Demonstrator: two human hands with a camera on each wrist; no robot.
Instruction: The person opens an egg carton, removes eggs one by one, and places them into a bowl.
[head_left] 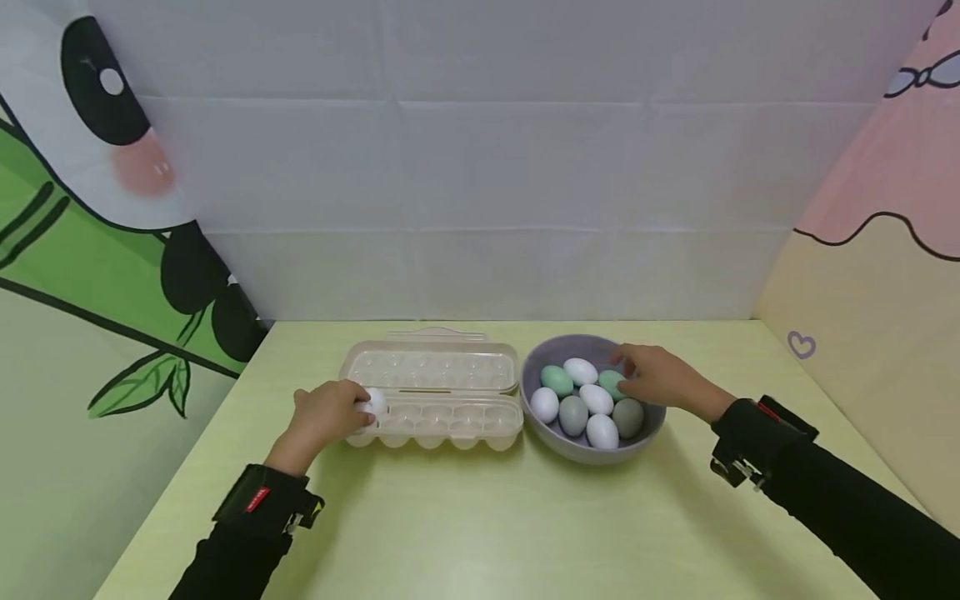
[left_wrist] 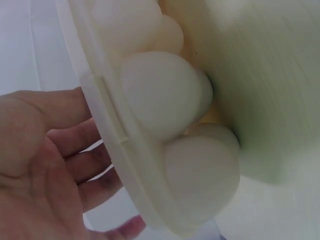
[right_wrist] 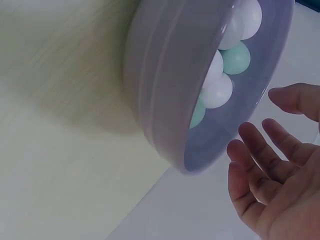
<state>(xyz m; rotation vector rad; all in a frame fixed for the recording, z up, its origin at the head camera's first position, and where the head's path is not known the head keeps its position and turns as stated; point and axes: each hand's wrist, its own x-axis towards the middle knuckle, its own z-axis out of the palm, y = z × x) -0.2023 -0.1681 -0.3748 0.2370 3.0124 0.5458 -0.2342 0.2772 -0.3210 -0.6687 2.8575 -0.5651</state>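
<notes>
My left hand (head_left: 324, 414) is at the left end of an open egg carton (head_left: 450, 412), its thumb and fingers around a white egg (head_left: 377, 402) in the end compartment. In the left wrist view the carton (left_wrist: 165, 95) hides that egg and the fingertips of the left hand (left_wrist: 45, 165). My right hand (head_left: 663, 379) hovers over the right rim of a grey-purple bowl (head_left: 581, 454), next to a green egg (head_left: 611, 383). The right wrist view shows the right hand (right_wrist: 280, 170) with its fingers spread and loosely bent, nothing between them.
The bowl holds several eggs: white (head_left: 602, 432), green (head_left: 557, 380) and grey (head_left: 573, 415). Behind the compartments the carton's lid (head_left: 433, 367) lies flipped back. Bowl and carton stand side by side on a pale yellow table (head_left: 465, 533), against a white back wall (head_left: 487, 275).
</notes>
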